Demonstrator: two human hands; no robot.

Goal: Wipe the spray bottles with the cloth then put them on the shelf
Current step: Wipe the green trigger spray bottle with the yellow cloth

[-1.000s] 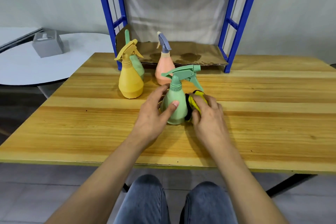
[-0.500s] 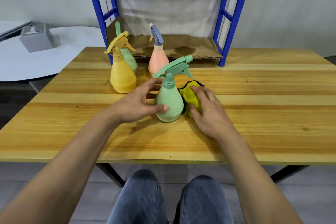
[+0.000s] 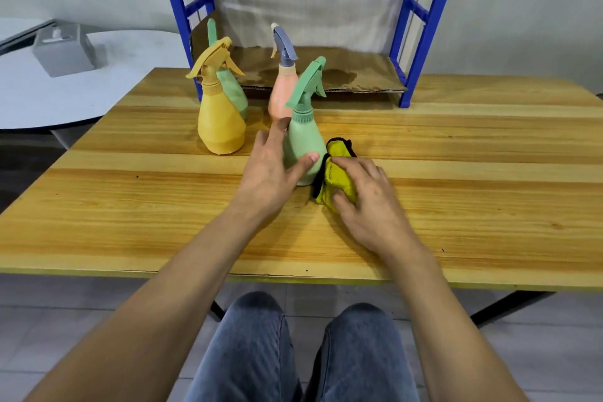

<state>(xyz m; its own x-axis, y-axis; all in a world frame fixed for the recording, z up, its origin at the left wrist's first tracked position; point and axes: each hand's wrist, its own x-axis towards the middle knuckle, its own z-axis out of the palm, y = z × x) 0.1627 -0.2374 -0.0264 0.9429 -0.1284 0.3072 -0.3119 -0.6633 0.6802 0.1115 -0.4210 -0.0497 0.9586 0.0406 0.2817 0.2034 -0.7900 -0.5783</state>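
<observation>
A green spray bottle (image 3: 305, 137) stands upright on the wooden table (image 3: 456, 153), its nozzle pointing away to the right. My left hand (image 3: 272, 170) wraps its lower body, thumb across the front. A yellow cloth (image 3: 339, 170) with a dark edge lies against the bottle's right side, and my right hand (image 3: 368, 206) grips it on the table. Behind stand a yellow bottle (image 3: 222, 121), a second green bottle (image 3: 233, 88) partly hidden by it, and a pink bottle (image 3: 282, 88) with a blue-grey trigger. The blue shelf (image 3: 421, 29) rises at the table's back.
Cardboard (image 3: 352, 75) lines the shelf's bottom level. A round white table (image 3: 98, 81) with a grey tissue box (image 3: 63, 50) sits to the left. My knees (image 3: 300, 346) show under the table's near edge. Bare wood stretches to the right of the cloth.
The green bottle's nozzle has turned from pointing right toward pointing away. My right hand has slid the cloth lower along the bottle's side. The camera has tilted down.
</observation>
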